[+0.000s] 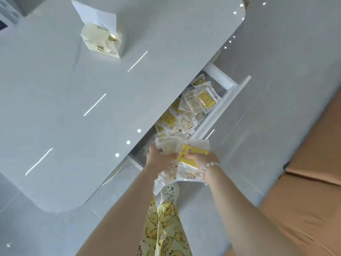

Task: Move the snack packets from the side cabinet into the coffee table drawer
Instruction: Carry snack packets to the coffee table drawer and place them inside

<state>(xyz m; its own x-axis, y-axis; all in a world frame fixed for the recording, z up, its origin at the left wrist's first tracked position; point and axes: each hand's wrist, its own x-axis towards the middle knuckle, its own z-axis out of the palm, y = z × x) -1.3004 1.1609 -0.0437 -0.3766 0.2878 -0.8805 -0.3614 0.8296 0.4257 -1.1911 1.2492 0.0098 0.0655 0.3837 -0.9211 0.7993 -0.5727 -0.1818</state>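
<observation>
A bundle of snack packets (186,159), white and yellow, sits between both my hands just above the near end of the open coffee table drawer (219,119). My left hand (158,157) grips the bundle from the left. My right hand (204,159), with a white bead bracelet on the wrist, grips it from the right. Several more snack packets (193,106) lie piled inside the drawer. The side cabinet is out of view.
The glossy grey coffee table top (73,108) fills the left and overhangs the drawer. A tissue pack (103,41) stands on it at the back. A brown sofa or cushion (304,200) lies at the right. My leg and white shoe (170,193) are below the hands.
</observation>
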